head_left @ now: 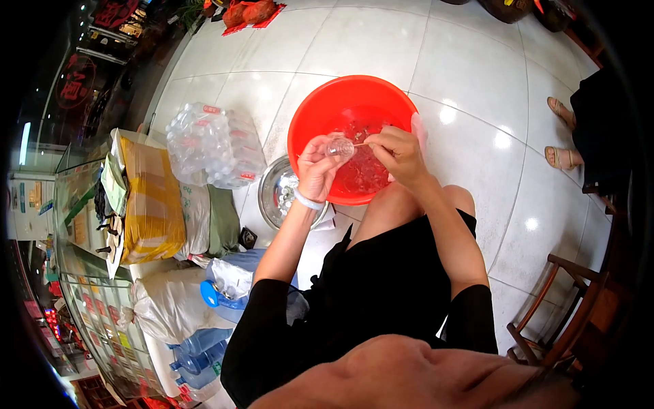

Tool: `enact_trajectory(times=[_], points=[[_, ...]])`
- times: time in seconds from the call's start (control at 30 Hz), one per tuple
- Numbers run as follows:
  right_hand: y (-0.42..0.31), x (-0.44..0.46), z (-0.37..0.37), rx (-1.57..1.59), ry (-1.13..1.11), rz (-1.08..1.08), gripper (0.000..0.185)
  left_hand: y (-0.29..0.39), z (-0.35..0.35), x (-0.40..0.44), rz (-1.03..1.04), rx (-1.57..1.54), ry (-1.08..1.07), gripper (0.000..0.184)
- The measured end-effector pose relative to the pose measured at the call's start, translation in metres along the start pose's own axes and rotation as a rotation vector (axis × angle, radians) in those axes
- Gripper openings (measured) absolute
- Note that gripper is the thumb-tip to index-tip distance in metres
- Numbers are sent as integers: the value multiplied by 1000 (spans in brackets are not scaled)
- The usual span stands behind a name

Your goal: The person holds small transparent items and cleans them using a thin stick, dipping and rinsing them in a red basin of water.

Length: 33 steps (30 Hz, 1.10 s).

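Observation:
My left hand (317, 169), with a pale band at its wrist, is closed round a small clear ribbed cup (339, 147). The cup is tilted, its opening towards my right hand (397, 153). Pinched in the right fingers is a thin light-brown stick (361, 144), its tip at the cup's mouth; whether it reaches inside I cannot tell. Both hands are above a big red basin (306, 109) on the floor. In the basin are water and many small clear pieces, too blurred to name. A steel bowl (268, 193) with small whitish things stands left of the basin, partly behind my left forearm.
Wrapped packs of plastic bottles (214, 146) stand to the left, beside a yellow-taped carton (153, 198) and sacks. A large blue water jug (235, 286) is near my left elbow. At the right are a wooden chair (558, 307) and another person's sandalled feet (564, 158).

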State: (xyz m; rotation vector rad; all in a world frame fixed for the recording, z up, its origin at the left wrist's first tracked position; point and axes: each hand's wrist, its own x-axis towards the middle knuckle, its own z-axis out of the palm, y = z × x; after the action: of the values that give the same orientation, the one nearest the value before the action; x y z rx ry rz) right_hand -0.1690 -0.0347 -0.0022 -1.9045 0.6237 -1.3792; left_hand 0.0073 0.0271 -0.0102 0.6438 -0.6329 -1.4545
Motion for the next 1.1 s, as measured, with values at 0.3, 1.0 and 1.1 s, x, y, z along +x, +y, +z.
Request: enact_trajectory(times=[0.3, 1.0, 1.1], points=[[-7, 7, -7, 22, 107, 71, 10, 8, 8, -2, 17, -84, 54, 42], [-8, 4, -1, 121, -74, 149, 9, -4, 9, -3, 265, 373, 80, 40], [-5, 3, 0, 93, -87, 123, 9, -5, 8, -2, 283, 438, 120, 37]])
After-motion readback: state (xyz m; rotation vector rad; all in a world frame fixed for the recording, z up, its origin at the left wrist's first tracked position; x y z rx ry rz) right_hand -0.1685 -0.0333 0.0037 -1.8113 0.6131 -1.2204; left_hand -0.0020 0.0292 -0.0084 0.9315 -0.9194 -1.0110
